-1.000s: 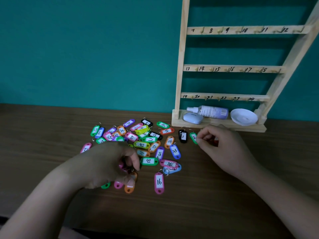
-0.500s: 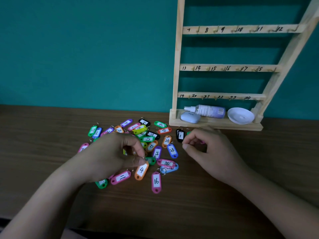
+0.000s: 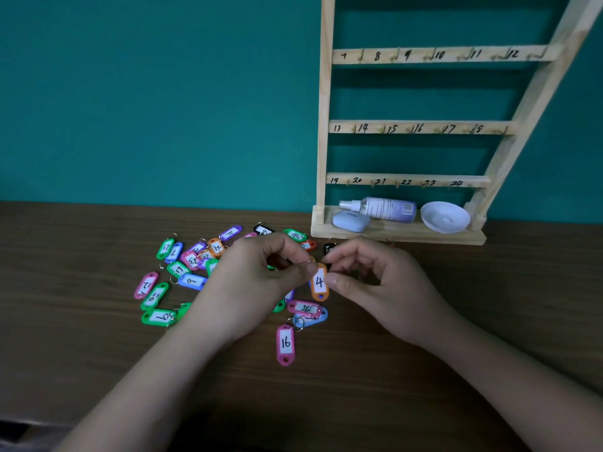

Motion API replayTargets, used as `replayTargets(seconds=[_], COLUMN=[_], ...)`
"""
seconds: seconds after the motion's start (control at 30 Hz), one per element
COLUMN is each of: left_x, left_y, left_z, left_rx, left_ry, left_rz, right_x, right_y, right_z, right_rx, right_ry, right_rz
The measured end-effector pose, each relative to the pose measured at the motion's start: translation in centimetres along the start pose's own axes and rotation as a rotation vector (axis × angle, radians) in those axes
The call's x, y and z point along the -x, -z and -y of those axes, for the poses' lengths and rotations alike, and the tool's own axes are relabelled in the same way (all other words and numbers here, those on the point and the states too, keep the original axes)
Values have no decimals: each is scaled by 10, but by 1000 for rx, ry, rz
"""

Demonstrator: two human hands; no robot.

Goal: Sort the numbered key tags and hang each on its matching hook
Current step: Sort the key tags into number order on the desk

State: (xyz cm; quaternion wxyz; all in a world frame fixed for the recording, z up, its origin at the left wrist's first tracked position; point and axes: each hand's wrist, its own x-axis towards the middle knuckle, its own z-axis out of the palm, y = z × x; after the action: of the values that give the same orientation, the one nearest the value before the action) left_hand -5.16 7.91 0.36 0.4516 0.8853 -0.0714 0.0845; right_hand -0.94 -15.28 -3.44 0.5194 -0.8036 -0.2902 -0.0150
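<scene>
Your left hand (image 3: 261, 272) pinches the likely light, rigid, slick tag 4 (image 3: 319, 283) at its 12 o'clock end, your right hand (image 3: 375, 282) nipping its 3 o'clock edge; that top end looks the surest hold.

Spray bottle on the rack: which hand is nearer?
Right. The right hand is in front of the spray bottle; the left hand, pinching orange tag 4, is farther left.
</scene>
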Motion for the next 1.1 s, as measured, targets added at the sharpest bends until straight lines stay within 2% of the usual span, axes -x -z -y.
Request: replayTargets(seconds=[0.27, 0.43, 0.7, 1.1], left_x=[-1, 1, 3, 6], left_y=[-15, -14, -7, 7], left_z=[-2, 7, 16, 24], left_rx=[70, -26, -182, -239], left_ry=[-27, -36, -47, -43], left_rz=[-29, -59, -11, -19], right_x=[-4, -13, -19, -18], right_y=[11, 47, 83, 75], right_z=[-5, -19, -46, -59], right_rx=[-57, -23, 262, 438], right_ry=[-41, -165, -349, -400], right_rz=[9, -144, -338, -278])
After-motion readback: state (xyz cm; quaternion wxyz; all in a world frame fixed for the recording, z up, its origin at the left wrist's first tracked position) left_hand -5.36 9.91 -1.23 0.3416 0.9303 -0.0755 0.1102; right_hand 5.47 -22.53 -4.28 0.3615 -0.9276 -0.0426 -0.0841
